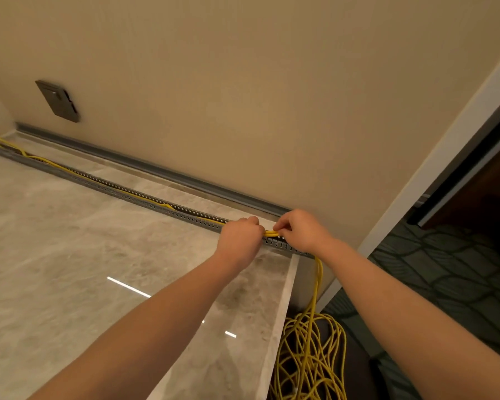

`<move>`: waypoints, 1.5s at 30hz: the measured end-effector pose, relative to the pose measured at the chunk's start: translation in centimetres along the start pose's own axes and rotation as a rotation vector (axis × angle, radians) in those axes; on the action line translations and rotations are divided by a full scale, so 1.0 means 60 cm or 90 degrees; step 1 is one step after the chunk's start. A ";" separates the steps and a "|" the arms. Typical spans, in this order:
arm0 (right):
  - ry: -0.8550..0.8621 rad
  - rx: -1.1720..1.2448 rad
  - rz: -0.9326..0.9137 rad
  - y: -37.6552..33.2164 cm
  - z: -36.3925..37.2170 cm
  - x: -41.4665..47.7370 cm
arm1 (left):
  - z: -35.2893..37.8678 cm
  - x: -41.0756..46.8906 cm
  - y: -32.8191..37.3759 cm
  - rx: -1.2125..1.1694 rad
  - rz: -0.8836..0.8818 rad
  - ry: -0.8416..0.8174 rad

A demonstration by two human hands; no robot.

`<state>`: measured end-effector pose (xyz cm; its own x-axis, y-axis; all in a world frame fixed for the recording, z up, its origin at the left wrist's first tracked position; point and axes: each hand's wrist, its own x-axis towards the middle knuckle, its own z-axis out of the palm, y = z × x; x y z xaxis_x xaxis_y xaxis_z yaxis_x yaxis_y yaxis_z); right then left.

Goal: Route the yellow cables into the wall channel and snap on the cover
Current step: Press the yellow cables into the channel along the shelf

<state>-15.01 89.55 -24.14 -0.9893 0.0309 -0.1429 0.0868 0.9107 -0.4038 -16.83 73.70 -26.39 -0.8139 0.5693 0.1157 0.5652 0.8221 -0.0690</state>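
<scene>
1. Head view, surface and room: a glossy grey marble-patterned counter (70, 255) runs along a plain beige wall (243, 82). A dark rectangular wall plate (57, 101) is set low on the wall at far left, and a dark patterned carpet (445, 284) lies to the right.
2. Channel and contents: a long slotted grey plastic channel (145, 199) lies on the counter near the wall, uncovered. The thin yellow cables (272, 233) run along inside it from the far left corner, leave its right end and drop into a loose tangle on the floor.
3. Hands: the left hand (240, 236) and right hand (302, 230) sit close together at the channel's right end, each grip pinched closed on the yellow cables between them.
4. Materials: a smooth grey strip (156, 170) lines the wall base.
</scene>
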 end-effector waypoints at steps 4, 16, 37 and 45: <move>0.011 -0.040 -0.035 0.003 0.010 -0.010 | 0.008 -0.003 0.009 -0.027 0.001 -0.004; 0.048 -0.055 -0.001 0.014 0.012 -0.046 | -0.014 0.018 0.054 0.087 0.003 -0.088; -0.014 0.525 0.381 0.038 0.092 -0.146 | 0.012 -0.009 0.098 0.125 -0.053 -0.083; 0.239 0.675 0.343 0.072 0.074 -0.137 | 0.013 -0.013 0.100 0.103 -0.067 -0.084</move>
<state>-5.99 91.39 -28.70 -0.7560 0.5708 -0.3204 0.3708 -0.0299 -0.9282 -12.92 78.24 -27.66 -0.8840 0.4675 0.0017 0.4554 0.8619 -0.2228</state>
